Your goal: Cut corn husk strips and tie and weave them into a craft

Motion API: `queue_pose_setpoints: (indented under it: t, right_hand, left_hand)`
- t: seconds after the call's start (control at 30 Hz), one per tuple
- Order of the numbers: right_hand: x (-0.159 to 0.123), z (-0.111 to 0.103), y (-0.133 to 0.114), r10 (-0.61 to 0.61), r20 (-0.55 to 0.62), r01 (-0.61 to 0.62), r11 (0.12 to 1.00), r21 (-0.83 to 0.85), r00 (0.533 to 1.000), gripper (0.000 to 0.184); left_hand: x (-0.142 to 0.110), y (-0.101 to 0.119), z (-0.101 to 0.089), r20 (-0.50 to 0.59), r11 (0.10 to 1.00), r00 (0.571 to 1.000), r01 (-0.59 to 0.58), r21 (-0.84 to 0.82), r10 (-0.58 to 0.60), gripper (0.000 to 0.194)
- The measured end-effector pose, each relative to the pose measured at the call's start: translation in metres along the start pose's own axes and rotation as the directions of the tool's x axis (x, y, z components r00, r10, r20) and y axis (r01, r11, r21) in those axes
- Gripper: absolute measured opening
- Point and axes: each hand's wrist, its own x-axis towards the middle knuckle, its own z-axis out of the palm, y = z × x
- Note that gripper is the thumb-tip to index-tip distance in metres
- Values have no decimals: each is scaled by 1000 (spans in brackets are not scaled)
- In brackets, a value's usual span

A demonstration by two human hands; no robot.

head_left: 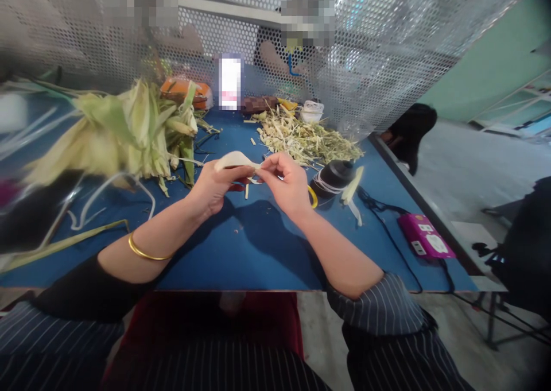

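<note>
Over the middle of the blue table, my left hand [214, 187] is closed around a pale, curved corn husk [233, 159]. The thumb and fingers of my right hand [284, 183] pinch the husk's narrow right end, so both hands meet at it. Something red and blue shows under my left fingers, too small to name. Just right of my right wrist stands a black spool [333, 178] wound with whitish cord, and a yellow ring [312, 197] is partly hidden by that wrist. A loose husk strip [353, 185] lies beside the spool.
A large heap of corn husks [138, 130] covers the left side of the table [241, 259]. Husk scraps [305, 135] are piled behind my hands. A magenta box [425, 236] with black cords sits at the right edge. A perforated metal screen [241, 29] stands at the back.
</note>
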Motion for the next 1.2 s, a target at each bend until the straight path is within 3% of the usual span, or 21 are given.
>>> queue_pose_setpoints:
  t: [0.3, 0.7, 0.8, 0.97, 1.2]
  right_hand:
    - [0, -4, 3, -242, 79, 254, 941, -222, 967, 14]
    - [0, -6, 1, -245, 97, 263, 910, -321, 965, 14]
    - [0, -5, 1, -220, 45, 224, 943, -247, 975, 12]
    - [1, -3, -1, -129, -49, 122, 984, -127, 990, 8]
    - [3, 0, -1, 38, -116, -42, 999, -27, 992, 3]
  left_hand:
    - [4, 2, 0, 14, 973, 983, 186, -140, -186, 15]
    - [4, 5, 1, 22, 936, 959, 279, -212, -281, 14]
    - [4, 2, 2, 38, 948, 968, 249, -197, -246, 16]
    - [1, -1, 4, 35, 986, 996, 91, -137, -87, 17]
    - [-2, -2, 5, 24, 996, 995, -95, 0, 95, 21]
